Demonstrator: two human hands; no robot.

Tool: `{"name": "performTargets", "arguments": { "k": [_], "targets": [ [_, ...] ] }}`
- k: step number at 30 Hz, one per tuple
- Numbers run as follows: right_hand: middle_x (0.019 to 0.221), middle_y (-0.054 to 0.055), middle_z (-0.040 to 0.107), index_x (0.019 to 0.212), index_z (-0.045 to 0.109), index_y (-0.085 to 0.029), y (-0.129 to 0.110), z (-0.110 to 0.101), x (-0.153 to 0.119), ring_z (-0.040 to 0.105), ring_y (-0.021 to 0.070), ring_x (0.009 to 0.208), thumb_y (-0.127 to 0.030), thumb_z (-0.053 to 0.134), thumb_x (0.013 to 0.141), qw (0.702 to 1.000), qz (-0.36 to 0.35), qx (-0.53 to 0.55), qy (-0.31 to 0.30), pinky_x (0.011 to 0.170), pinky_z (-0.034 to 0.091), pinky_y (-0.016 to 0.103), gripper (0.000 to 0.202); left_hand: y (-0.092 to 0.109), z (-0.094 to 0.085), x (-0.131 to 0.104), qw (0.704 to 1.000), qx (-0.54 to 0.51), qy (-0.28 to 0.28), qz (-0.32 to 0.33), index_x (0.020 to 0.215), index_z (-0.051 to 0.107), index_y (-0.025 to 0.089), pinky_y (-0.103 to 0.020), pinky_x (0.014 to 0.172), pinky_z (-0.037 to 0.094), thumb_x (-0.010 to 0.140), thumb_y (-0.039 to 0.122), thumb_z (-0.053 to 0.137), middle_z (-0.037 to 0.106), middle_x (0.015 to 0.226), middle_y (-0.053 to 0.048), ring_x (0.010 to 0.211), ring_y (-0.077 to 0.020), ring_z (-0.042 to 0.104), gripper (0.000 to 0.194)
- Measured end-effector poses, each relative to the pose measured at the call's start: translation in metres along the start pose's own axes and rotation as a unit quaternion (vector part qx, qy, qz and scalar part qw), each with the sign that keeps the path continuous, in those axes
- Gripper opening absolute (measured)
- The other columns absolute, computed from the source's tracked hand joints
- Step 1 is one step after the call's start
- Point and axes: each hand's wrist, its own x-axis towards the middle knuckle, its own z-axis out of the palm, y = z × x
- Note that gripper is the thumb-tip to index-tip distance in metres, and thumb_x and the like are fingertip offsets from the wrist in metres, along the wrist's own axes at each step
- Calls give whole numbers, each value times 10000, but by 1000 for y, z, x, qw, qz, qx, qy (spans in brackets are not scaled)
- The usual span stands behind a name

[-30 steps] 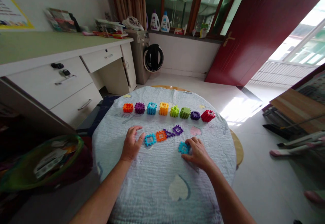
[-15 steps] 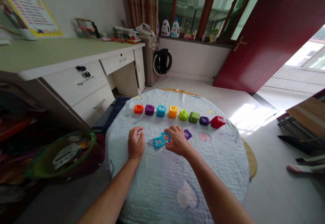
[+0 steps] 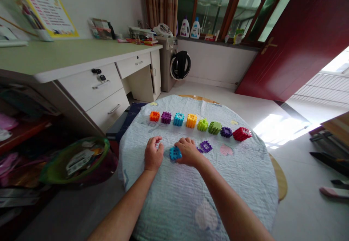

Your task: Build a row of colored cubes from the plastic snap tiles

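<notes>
On the cloth-covered round table, my right hand (image 3: 188,152) has its fingers and thumb on the right side of a blue notched, windowed building block piece (image 3: 175,153); the palm and fingers hide part of it. To the left, my left hand (image 3: 153,154) rests with curved fingers and thumb apart, and nothing shows in it. Purple notched block pieces (image 3: 206,146) lie just right of my right hand, one partly covered by it. Behind both hands stands a row of block shapes, from an orange one (image 3: 154,116) at left to a red one (image 3: 242,134) at right.
The row also has a yellow block (image 3: 191,121) and a light blue block (image 3: 179,119). A green basket (image 3: 73,161) with papers stands on the left, below a desk (image 3: 81,53). A washing machine (image 3: 167,64) and a red door (image 3: 275,48) are beyond the table.
My right hand has brought its blue piece over the other blue piece, so they now look like one. The orange bit beside it no longer shows. The view has turned slightly left.
</notes>
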Motion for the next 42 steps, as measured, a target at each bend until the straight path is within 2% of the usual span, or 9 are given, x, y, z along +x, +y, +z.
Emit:
{"name": "performTargets", "arguments": {
  "k": [10,17,21,25,30,33,36,39,42],
  "targets": [
    [1087,117,586,1087,628,-182,0,-5,8,476,294,1031,-432,766,613,999,-32,-31,2,870,373,404,554,3,-1,0,1000,-11,-5,-8,953,600,195,-372,825,531,776,218,491,659,966,-69,900,-204,631,210],
    [1106,115,583,1162,611,-206,28,-66,55,467,293,1024,-450,677,720,990,49,-59,119,881,349,399,509,-1,3,-2,999,-30,-10,-19,953,611,186,-372,819,533,763,206,485,659,947,-63,889,-199,634,229],
    [1154,135,574,1194,616,-197,42,-89,90,462,307,1058,-447,666,741,987,98,-72,106,886,341,403,520,-2,3,-3,999,-31,-10,-22,947,613,188,-381,829,534,764,198,490,663,944,-64,886,-201,636,221],
    [1153,133,575,1189,630,-199,50,-91,112,459,301,1072,-415,662,752,987,103,-77,92,888,337,399,488,-5,4,-3,999,-34,-20,-20,962,608,179,-392,859,529,771,188,486,665,948,-69,899,-204,637,227],
    [1117,140,598,1129,661,-180,51,-84,121,478,312,1054,-387,671,716,989,104,-76,79,855,366,406,462,-6,5,-3,999,-28,-26,-22,964,607,176,-386,874,520,775,190,481,658,953,-66,902,-197,632,228],
    [1192,146,575,1204,615,-181,50,-84,113,463,318,1099,-400,674,715,987,104,-72,99,881,371,418,539,-6,5,-3,999,-28,-27,-21,966,607,176,-378,874,518,775,196,481,657,956,-64,903,-194,632,230],
    [1267,138,541,1294,543,-192,53,-84,87,454,318,1138,-405,662,737,977,97,-34,185,918,377,436,608,-8,5,-3,999,-27,-27,-17,964,608,176,-373,868,517,773,204,486,658,950,-62,897,-194,633,228],
    [1209,125,568,1238,568,-186,65,-75,41,510,280,1088,-345,617,776,956,78,44,279,917,407,419,491,-8,4,-3,999,-26,-28,-13,963,607,180,-367,866,516,776,210,484,661,952,-59,899,-194,634,225],
    [1047,93,609,1119,605,-173,82,-48,-16,587,198,893,-297,560,803,935,71,125,325,829,458,340,342,-6,4,-3,999,-14,-35,-1,966,602,185,-362,865,514,781,221,485,663,962,-58,905,-196,633,222]
  ]
}}
